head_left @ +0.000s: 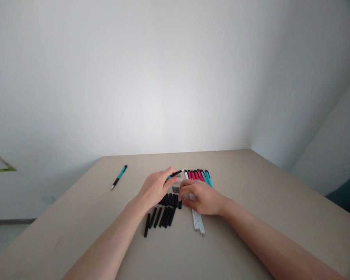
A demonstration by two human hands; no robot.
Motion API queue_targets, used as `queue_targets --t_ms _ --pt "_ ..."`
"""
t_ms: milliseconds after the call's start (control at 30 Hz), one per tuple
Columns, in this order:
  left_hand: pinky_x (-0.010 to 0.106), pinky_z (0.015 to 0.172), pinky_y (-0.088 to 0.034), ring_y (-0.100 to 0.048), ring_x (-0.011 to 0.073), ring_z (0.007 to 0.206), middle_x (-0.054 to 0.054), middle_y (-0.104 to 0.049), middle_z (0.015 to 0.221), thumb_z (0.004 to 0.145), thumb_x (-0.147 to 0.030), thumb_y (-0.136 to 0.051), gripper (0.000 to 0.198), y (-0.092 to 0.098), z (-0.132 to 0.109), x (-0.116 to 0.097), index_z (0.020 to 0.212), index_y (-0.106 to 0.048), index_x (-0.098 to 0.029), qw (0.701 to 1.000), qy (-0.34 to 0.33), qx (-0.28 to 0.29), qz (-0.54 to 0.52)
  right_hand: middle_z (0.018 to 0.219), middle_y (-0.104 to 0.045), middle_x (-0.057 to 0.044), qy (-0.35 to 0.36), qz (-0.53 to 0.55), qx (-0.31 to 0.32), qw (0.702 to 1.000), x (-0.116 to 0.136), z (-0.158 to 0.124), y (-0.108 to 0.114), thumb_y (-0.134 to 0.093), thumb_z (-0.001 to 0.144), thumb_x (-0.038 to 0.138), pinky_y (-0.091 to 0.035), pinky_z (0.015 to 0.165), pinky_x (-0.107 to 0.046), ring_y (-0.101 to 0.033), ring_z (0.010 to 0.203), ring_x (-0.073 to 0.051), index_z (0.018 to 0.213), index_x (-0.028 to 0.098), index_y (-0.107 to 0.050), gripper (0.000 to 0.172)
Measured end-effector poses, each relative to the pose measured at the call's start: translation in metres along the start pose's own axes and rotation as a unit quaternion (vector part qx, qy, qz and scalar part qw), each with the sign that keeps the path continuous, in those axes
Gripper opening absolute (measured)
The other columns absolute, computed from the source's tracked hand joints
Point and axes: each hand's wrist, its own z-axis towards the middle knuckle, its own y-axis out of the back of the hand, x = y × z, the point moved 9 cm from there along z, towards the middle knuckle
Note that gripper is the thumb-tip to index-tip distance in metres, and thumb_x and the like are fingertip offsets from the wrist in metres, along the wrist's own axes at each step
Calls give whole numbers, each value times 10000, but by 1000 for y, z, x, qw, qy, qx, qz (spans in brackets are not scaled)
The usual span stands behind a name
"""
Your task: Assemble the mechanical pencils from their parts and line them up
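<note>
Left hand (156,186): closed on one teal-and-black pen piece (176,173), held just above the table (251,186). Right hand (202,198): palm down over a bundle of white refills (198,224), too close-packed to count, fingertips curled at the black parts; whether it pinches anything cannot be told. Near row: six long black sleeves (160,217). Behind it, a row of short black caps (169,199), partly hidden. Behind the right hand: coloured barrels (196,174), about four pink and two teal. Far left: one whole teal pen (119,177), well apart.
</note>
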Motion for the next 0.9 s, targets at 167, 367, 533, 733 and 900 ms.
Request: queue_targets --t_ms 167,367,533,733,900 --pt "226 662 -389 -568 137 727 -2 -618 795 951 -367 -324 259 1 0 -7 925 -539 -224 1000 -17 3 -5 946 -616 -35 17 5 4 1000 3 -1 -2 -625 742 107 -444 790 -262 -591 866 -171 881 215 -701 192" --pt "220 591 -348 -520 125 622 -24 -558 674 964 -340 -280 305 0 -1 -7 816 -515 -213 999 -20 4 25 900 -632 -24 19 11 20 1000 6 1 -3 -661 733 131 -440 764 -247 -592 853 -169 829 199 -687 120" --pt "219 553 -321 -530 134 584 -44 -563 654 952 -402 -319 243 -1 -1 2 1024 -477 -232 1000 15 4 27 918 -625 -24 18 11 32 999 7 0 -2 -666 728 121 -436 773 -251 -587 864 -168 889 207 -688 184" --pt "220 535 -296 -496 121 543 -39 -537 618 970 -368 -258 300 -1 -1 -2 874 -502 -222 1000 0 6 31 944 -606 -33 18 17 42 999 7 -1 -4 -666 727 126 -434 736 -237 -584 839 -160 851 211 -711 157" --pt "233 536 -287 -505 136 548 -28 -523 602 971 -362 -248 312 -1 -1 -1 815 -475 -214 999 3 2 47 867 -634 -27 34 24 35 999 10 -1 -3 -623 728 77 -427 738 -248 -585 827 -169 814 188 -673 149"
